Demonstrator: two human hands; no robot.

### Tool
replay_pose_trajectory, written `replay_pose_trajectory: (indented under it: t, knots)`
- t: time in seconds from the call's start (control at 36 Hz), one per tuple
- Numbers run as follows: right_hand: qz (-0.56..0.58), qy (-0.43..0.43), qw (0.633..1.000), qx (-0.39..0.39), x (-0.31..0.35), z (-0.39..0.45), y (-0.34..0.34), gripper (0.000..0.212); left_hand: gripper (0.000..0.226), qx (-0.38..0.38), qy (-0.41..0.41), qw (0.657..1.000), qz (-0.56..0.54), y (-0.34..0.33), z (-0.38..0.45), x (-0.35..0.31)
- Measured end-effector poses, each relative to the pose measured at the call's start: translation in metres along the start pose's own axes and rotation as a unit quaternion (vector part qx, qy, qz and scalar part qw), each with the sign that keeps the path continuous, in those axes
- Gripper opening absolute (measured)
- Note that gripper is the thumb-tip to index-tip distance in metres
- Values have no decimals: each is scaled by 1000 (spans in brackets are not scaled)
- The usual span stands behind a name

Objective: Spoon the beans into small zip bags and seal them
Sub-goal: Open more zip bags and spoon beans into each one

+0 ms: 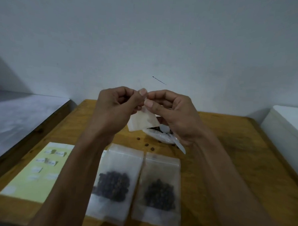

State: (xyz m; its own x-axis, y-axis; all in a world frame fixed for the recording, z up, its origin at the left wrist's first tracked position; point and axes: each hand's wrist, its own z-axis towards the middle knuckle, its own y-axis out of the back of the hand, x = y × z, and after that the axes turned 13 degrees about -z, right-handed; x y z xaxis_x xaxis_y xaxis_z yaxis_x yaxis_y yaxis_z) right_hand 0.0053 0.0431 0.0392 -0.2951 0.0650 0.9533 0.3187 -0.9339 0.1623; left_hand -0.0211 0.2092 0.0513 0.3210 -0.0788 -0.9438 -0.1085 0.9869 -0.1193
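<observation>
Both hands raised above the wooden tabletop (229,143): left hand (115,109) and right hand (174,114) with fingers curled, each pinching the top edge of an empty small zip bag (142,120), which hangs between them over the bean supply. Two filled zip bags, left one (118,182) and right one (159,189), flat on the near tabletop, side by side. Loose beans (146,145) scattered near a white spoon (180,146). Yellow label sheet (38,172) at left. Risks, as judged: mouth failing to part under a slipping pinch; bag dropped onto the supply; more beans spilt once spooning begins. Obscured: bean container (159,137) mostly behind the right hand and bag; bag mouth hidden by fingertips, open or closed not discernible; label text illegible; seals on filled bags unclear.
</observation>
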Motion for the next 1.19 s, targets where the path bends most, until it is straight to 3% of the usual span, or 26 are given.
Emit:
replay_pose_trajectory:
  t: [0.11,0.28,0.36,0.5,0.56,0.64,0.81,1.06,1.19]
  knots:
    - [9,-13,1000,-2,6,3,8,24,25,23,-37,998,51,-5,5,-2]
    - [13,-5,1000,-19,21,10,22,10,18,40,-86,992,83,-20,17,-13]
    - [-76,29,995,-59,23,11,27,14,19,38,-87,991,95,-27,21,-15]
    - [-350,150,909,-169,24,8,23,13,21,24,-81,991,103,-36,18,-15]
    - [-394,179,877,-207,23,6,20,13,28,19,-79,991,109,-42,15,-13]
    - [-420,199,859,-215,21,4,20,15,44,29,-73,984,158,-48,9,-11]
    - [-397,171,871,-233,16,2,22,11,36,42,-84,979,183,-46,9,-4]
    - [-442,92,847,-281,7,3,23,12,30,2,-93,962,256,-39,12,3]
    - [-450,41,869,-201,11,2,32,11,27,35,-33,969,244,-37,10,1]
